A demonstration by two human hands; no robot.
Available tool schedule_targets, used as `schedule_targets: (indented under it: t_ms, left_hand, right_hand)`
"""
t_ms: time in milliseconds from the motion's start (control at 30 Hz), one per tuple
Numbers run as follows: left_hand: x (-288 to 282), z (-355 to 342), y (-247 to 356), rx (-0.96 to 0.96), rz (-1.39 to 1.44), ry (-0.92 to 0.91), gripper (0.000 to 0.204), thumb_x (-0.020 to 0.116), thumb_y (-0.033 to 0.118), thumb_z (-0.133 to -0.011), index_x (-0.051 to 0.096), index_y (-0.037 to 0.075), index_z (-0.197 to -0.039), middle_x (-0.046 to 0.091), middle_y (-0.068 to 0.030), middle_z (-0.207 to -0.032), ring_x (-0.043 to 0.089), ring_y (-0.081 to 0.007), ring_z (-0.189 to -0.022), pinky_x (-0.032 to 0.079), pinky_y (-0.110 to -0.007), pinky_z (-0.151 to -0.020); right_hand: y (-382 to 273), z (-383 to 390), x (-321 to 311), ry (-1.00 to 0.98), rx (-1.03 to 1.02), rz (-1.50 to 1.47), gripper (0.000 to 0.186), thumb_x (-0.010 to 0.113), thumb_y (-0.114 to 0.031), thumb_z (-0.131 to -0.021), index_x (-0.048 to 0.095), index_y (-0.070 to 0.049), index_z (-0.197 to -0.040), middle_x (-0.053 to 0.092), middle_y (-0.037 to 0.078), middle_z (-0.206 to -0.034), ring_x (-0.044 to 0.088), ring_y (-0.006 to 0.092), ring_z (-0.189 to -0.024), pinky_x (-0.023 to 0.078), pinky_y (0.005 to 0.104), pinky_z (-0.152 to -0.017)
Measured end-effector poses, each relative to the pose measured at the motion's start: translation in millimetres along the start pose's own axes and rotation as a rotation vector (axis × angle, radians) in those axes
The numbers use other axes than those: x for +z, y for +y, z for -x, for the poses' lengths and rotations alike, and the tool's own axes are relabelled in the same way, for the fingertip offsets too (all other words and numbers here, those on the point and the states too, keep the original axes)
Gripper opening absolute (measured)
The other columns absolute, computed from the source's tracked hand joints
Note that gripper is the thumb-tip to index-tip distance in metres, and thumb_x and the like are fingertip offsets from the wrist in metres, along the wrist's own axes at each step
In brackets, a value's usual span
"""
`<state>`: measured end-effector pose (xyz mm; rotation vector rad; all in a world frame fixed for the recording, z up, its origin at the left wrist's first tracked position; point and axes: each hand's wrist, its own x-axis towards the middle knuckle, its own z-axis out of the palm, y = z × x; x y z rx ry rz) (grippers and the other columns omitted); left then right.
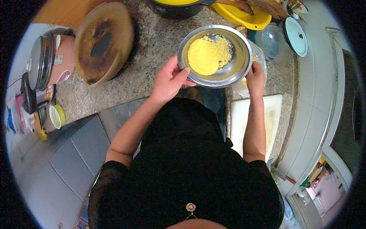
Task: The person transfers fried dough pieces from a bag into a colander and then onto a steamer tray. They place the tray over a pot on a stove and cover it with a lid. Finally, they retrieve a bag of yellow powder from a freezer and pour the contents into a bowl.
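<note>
Both my hands hold a shiny metal bowl (pixel 237 72) out over the near edge of the stone counter. Small yellow grains (pixel 206 57), which look like millet, are heaped toward the left of its bottom, with some scattered to the upper right. My left hand (pixel 170 79) grips the lower left rim, thumb on top and fingers beneath. On the right side, my right hand (pixel 255 78) is closed on the rim; its fingertips are partly hidden behind the bowl.
A large round brown board or lid (pixel 105 44) stands on the speckled counter (pixel 152 49), beside a pink cooker (pixel 63 57). At the back are a dark pot (pixel 179 10) and a yellow basin (pixel 244 21). A white cutting board (pixel 272 114) lies under my right forearm. A light-blue lid (pixel 296 36) stands farther right.
</note>
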<state>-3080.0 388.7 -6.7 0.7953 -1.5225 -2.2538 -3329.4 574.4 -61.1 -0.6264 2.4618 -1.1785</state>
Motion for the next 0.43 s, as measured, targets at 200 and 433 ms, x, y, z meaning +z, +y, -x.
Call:
schedule_targets:
  t_ms: [200, 433]
  left_hand:
    - [5.6, 8.9, 24.5, -0.003, 0.0, 0.045, 0.043, 0.047, 0.001, -0.093, 0.038, 0.001, -0.135, 0.058, -0.0123, -0.111, 0.064, -0.018, -0.09, 0.06, -0.03, -0.07]
    - [7.0, 9.8, 22.0, -0.077, 0.076, 0.009, 0.045, 0.051, 0.005, -0.093, 0.037, 0.003, -0.135, 0.058, -0.0131, -0.111, 0.064, -0.0195, -0.093, 0.061, -0.031, -0.069]
  right_hand:
    - [-0.7, -1.1, 4.4, 0.004, -0.138, 0.113, 0.016, 0.057, -0.012, -0.089, 0.063, -0.003, -0.101, 0.064, 0.013, -0.091, 0.062, 0.0243, -0.081, 0.049, 0.0347, -0.073]
    - [9.5, -15.0, 13.3, -0.05, -0.22, 0.435, 0.035, 0.059, -0.011, -0.084, 0.056, -0.007, -0.119, 0.054, 0.021, -0.122, 0.052, 0.0389, -0.111, 0.043, 0.0441, -0.095]
